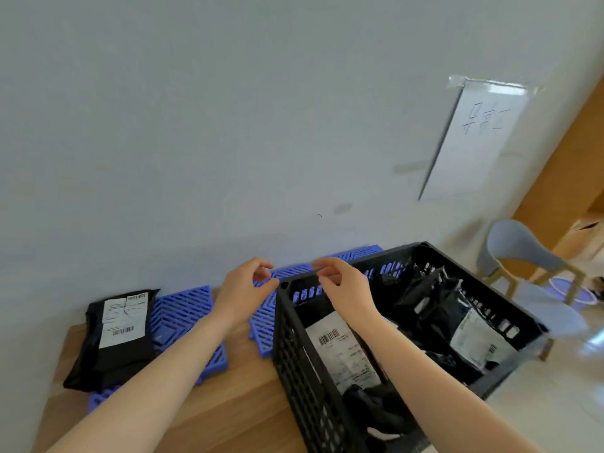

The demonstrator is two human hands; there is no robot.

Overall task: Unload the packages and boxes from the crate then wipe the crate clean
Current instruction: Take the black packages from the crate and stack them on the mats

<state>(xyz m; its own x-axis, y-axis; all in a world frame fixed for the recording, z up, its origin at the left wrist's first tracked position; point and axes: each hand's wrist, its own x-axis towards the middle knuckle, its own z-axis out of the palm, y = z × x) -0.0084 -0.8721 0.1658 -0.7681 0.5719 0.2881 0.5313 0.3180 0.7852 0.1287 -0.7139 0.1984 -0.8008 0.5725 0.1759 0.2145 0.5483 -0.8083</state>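
At the black slatted crate's (295, 354) far-left corner, left hand (243, 289) and right hand (344, 291) hung half-curled, empty — its black mailers (346, 351) seemed soft, light, graspable mid-body.

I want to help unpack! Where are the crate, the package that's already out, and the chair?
crate (300, 371): head view, on its left wall.
package (122, 322): head view, on its white label.
chair (513, 240): head view, on its backrest.

Pale grey wall (228, 109), filling the upper frame. White sheet (474, 135) with handwriting, taped upper right. Grey chair (516, 243), wooden legs, right edge. Wooden tabletop (235, 403), bottom. Glossy pale floor (555, 403), lower right.
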